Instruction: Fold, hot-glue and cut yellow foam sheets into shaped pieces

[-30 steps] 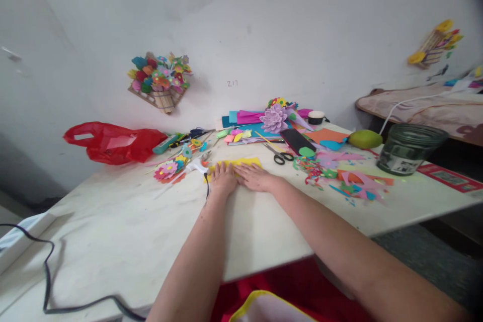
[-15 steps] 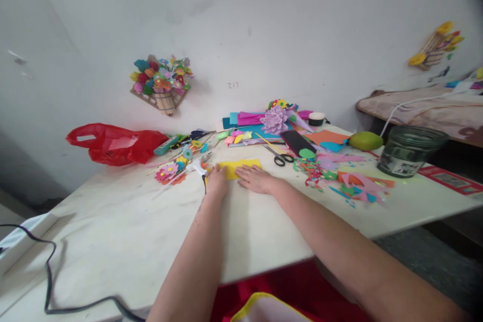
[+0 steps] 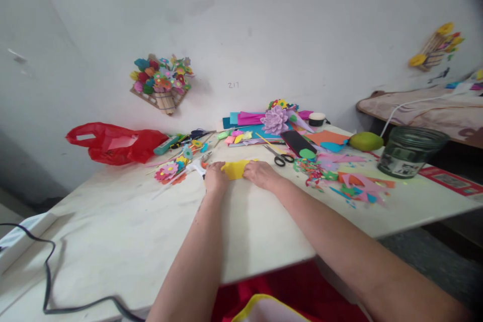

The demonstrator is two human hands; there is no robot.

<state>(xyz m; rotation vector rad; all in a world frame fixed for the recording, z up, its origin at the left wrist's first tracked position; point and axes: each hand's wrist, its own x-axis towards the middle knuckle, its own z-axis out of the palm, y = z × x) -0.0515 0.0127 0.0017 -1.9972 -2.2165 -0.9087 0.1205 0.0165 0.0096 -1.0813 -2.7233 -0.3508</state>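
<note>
A yellow craft sheet [image 3: 235, 170] lies on the table between my two hands, looking like paper or thin foam. My left hand [image 3: 216, 177] is closed at its left end, fingers curled over the edge. At the opposite end my right hand [image 3: 260, 174] grips the sheet with bent fingers. Both thumbs are hard to make out. Just left of my left hand rests a white glue gun [image 3: 196, 166], partly covered by that hand. Black-handled scissors [image 3: 281, 159] lie beyond my right hand.
Paper flowers [image 3: 169, 172] and a red plastic bag [image 3: 116, 143] are on the left. Colourful scraps [image 3: 358, 188], a phone [image 3: 296, 143], a green fruit [image 3: 365, 141] and a glass jar [image 3: 409, 153] stand or lie right. A black cord [image 3: 49, 282] crosses the near left corner.
My hands lay flat on the yellow sheet before. Now the fingers have curled around its two ends, and my right hand has shifted slightly to the right.
</note>
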